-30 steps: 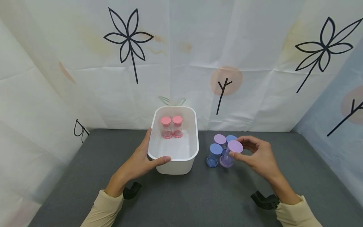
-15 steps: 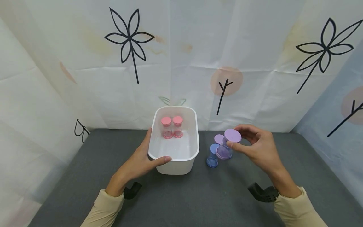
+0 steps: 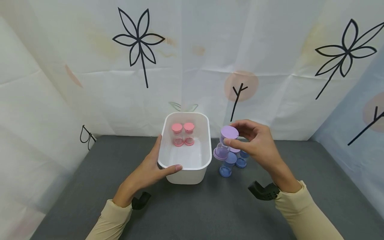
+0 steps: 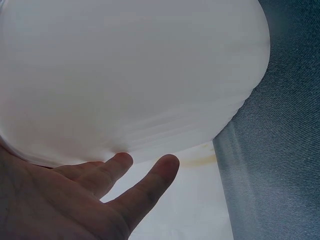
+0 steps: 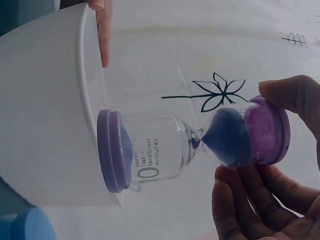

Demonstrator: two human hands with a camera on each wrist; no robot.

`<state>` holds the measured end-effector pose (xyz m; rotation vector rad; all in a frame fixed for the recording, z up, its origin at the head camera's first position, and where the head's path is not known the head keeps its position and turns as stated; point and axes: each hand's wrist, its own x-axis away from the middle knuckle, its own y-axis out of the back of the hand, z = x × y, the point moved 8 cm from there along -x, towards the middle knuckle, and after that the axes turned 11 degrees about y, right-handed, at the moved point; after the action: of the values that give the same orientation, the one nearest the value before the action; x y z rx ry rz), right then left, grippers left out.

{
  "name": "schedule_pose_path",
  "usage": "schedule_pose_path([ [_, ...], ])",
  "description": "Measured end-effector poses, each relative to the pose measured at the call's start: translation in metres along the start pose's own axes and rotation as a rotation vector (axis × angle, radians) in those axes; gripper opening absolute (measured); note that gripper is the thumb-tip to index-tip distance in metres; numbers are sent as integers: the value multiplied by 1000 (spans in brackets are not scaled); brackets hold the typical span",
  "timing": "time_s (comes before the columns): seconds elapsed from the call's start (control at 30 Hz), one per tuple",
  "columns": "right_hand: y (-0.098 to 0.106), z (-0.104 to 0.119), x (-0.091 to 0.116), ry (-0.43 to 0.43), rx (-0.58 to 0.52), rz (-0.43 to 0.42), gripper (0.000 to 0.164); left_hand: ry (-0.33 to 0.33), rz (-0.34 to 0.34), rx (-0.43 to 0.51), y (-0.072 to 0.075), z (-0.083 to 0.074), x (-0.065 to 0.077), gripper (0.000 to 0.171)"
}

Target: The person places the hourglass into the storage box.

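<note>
My right hand grips a purple-capped sandglass by its upper cap, thumb on one side and fingers on the other. In the right wrist view the sandglass has blue-looking sand, mostly in the gripped end, and printing that mentions minutes. It is tilted, raised in front of several others and close to the right side of a white plastic bin. My left hand rests against the bin's near left corner, thumb along the front rim and straight fingers along the outer wall.
Two pink-capped sandglasses stand inside the bin toward its far end. Right of the bin are a blue sandglass, another blue one and a partly hidden purple one. A printed curtain hangs behind the grey table.
The right hand has lifted the purple sandglass off the group and carried it up and left toward the bin. The left hand and the bin have stayed in place.
</note>
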<state>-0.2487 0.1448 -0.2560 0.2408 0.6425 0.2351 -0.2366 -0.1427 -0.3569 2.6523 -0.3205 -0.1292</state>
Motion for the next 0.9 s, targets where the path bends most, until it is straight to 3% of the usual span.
schedule_pose_path([
  [0.4, -41, -3, -32, -12, -101, 88, 39, 8, -8, 13, 0, 3, -1, 112],
  [0.7, -74, -19, -54, -65, -182, 139, 35, 13, 14, 49, -2, 2, -2, 110],
  [0.9, -91, -31, -69, -89, -174, 145, 36, 23, 11, 42, -1, 3, -2, 111],
])
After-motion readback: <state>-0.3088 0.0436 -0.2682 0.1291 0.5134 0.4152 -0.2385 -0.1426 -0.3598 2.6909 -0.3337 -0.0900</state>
